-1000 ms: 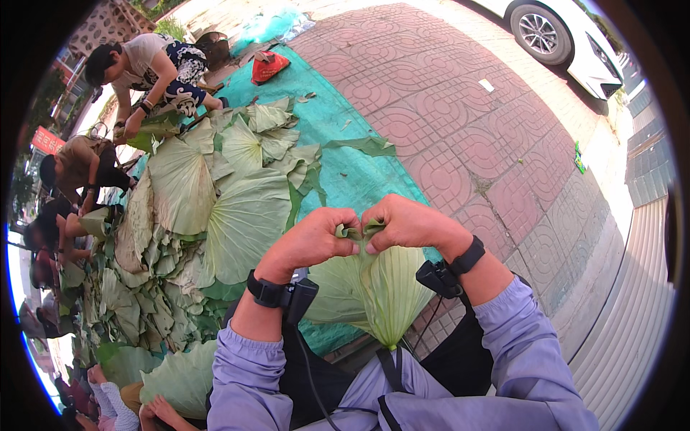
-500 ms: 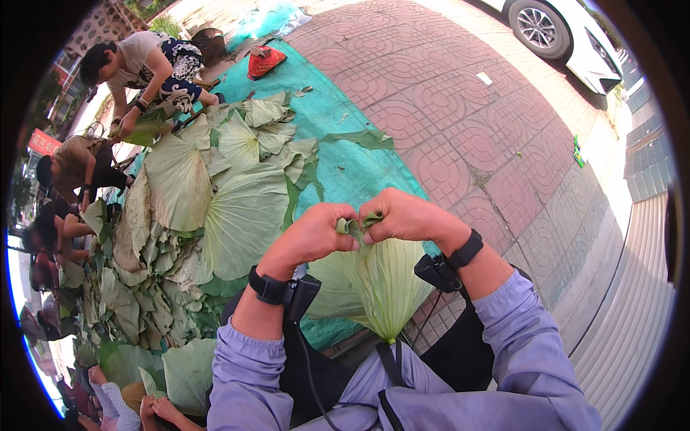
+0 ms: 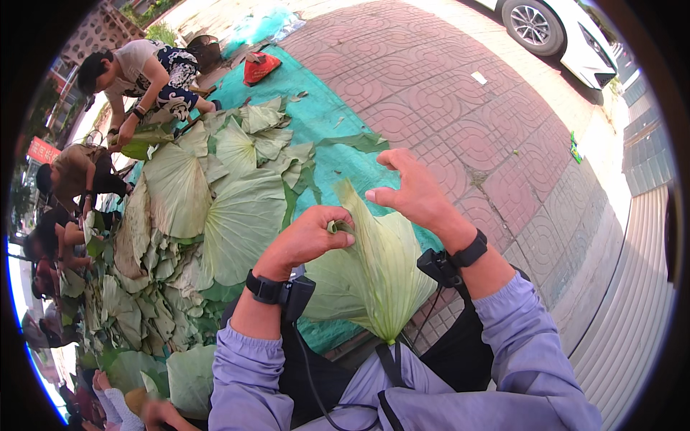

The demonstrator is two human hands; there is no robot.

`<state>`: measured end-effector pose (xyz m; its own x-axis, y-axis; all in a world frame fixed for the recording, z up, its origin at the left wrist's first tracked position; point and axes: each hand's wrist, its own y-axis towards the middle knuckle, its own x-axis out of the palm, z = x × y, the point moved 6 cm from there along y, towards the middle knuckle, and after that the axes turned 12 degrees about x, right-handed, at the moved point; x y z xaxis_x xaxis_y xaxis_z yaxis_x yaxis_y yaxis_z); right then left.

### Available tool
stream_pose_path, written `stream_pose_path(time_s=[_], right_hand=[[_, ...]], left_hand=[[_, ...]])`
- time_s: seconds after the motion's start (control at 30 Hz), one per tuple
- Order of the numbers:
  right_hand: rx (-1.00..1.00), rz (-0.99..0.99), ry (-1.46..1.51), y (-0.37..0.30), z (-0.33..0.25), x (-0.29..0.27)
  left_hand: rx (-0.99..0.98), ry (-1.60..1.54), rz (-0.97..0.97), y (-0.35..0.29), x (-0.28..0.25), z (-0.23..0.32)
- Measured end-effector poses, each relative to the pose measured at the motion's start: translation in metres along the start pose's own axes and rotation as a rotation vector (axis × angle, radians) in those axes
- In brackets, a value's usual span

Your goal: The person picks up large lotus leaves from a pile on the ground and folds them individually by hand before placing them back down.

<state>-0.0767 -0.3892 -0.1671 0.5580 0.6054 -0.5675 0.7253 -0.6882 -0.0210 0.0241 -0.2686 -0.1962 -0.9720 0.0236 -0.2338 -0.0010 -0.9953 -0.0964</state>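
A large pale-green lotus leaf hangs folded in front of my lap, its ribs meeting at a point near my waist. My left hand pinches the rolled upper edge of this leaf between thumb and fingers. Just right of the leaf's raised tip, my right hand is open, thumb and index finger apart and nothing between them. Each wrist wears a black strap with a small dark box. To the left, a broad pile of lotus leaves lies on a teal tarp.
A person bends over leaves at the far left, with several more people along the left side. A red bag rests on the tarp's far end. Patterned paving extends right, toward a white car and ribbed metal shutter.
My right hand has let go of the leaf's edge and lifted up and to the right, its fingers opening. My left hand still holds the leaf, whose tip now stands up.
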Motion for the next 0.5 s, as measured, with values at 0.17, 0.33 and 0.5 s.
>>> stream_pose_path(time_s=[0.17, 0.33, 0.5], right_hand=[[0.425, -0.414, 0.338, -0.021, 0.023, 0.033], [0.533, -0.606, 0.63, -0.039, 0.026, 0.056], [0.561, -0.589, 0.774, -0.041, 0.03, 0.071]], left_hand=[[-0.017, -0.026, 0.041, -0.002, -0.002, 0.0], [0.0, -0.031, 0.063, 0.0, -0.001, -0.001], [0.026, -0.04, 0.056, -0.001, -0.001, -0.004]])
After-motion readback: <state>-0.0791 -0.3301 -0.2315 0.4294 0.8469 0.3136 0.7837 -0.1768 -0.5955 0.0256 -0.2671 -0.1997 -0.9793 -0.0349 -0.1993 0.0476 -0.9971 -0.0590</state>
